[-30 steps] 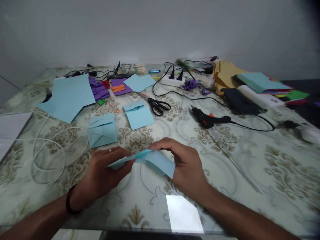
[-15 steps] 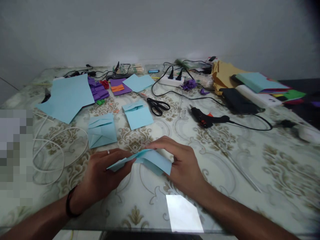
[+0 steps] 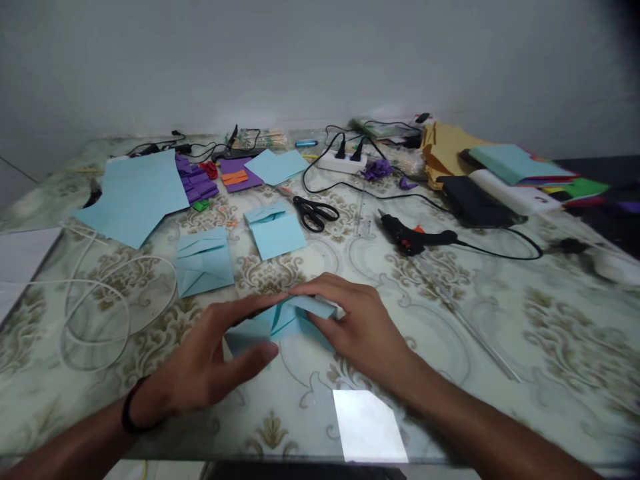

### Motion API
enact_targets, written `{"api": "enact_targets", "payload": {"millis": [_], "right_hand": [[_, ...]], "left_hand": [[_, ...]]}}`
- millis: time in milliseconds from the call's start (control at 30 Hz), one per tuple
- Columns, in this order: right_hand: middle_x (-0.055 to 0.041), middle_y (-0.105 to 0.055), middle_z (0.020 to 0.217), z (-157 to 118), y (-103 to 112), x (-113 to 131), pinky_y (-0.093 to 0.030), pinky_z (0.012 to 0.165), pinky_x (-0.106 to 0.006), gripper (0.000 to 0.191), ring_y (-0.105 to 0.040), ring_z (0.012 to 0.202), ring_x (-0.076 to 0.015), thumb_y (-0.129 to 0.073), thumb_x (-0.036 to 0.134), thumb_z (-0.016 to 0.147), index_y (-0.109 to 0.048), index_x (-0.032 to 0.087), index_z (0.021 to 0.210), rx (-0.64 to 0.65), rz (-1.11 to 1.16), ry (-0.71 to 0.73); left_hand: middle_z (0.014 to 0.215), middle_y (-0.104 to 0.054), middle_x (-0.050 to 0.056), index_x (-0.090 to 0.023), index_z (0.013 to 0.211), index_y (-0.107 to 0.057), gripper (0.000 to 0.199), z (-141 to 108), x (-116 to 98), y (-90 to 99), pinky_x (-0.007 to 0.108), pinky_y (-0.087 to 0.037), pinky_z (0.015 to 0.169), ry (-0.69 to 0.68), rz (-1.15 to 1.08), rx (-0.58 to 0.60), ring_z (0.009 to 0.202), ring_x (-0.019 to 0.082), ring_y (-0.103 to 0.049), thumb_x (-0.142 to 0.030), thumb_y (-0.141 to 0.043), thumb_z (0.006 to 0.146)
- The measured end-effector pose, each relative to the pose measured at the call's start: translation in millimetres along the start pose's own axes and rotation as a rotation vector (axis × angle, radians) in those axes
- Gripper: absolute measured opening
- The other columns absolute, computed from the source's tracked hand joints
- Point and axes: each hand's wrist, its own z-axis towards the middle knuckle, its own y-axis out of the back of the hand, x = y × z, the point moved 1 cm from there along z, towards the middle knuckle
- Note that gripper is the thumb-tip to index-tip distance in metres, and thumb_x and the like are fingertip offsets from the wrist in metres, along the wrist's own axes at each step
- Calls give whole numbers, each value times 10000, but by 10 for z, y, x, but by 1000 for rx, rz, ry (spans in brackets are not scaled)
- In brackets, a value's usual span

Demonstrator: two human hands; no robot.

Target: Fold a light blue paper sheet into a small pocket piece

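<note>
A folded light-blue paper (image 3: 250,335) is between my two hands at the near middle of the table, its flaps partly raised. My left hand (image 3: 207,357) spans its left side, with the fingers along the far edge and the thumb in front. Pinched in my right hand (image 3: 353,313) is the paper's right flap, thumb beneath and fingers above. Just beyond lie two similar folded light-blue paper pieces, a left one (image 3: 205,261) with crossing creases and a right one (image 3: 277,232). Scissors (image 3: 315,212) with black handles rest beside the right piece.
A black glue gun (image 3: 415,235) lies at right, its cord trailing rightward. Large light-blue sheets (image 3: 143,193) and purple strips (image 3: 197,180) are at back left. A white cable (image 3: 127,330) loops at left. A power strip (image 3: 343,162) stands at the back. Clear sticks (image 3: 470,327) lie at right.
My left hand has spread, its thumb moving down and away from its fingers. The paper's flaps have opened up more, and the right flap has tilted in my right hand.
</note>
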Motion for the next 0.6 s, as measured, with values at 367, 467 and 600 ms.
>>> {"api": "enact_targets", "payload": {"millis": [367,467,600], "right_hand": [[-20,-807,902,-11,-109,14,-600,780,-351,373,-773,826,-219,-709,78,812,-693,240,1147,219,-122,-160],[-23,-782,958,-10,-115,7,-595,764,-339,412,-750,825,-205,-727,133,850,-626,249,1233,156,-63,-137],[-117,-662,1189,-4,-19,34,-574,881,-424,335,-670,1052,-258,-710,236,915,-585,231,1227,-152,-175,124]], "left_hand": [[863,-693,-35,-241,950,-671,140,128,193,-59,276,-529,767,169,47,255,804,160,-654,-311,-739,850],[860,-690,-22,-219,922,-651,99,119,237,-128,281,-511,764,171,48,151,808,161,-652,-250,-702,843],[924,-702,-16,-220,1006,-662,166,147,308,-82,251,-488,677,236,89,3,742,139,-641,-300,-698,864]]}}
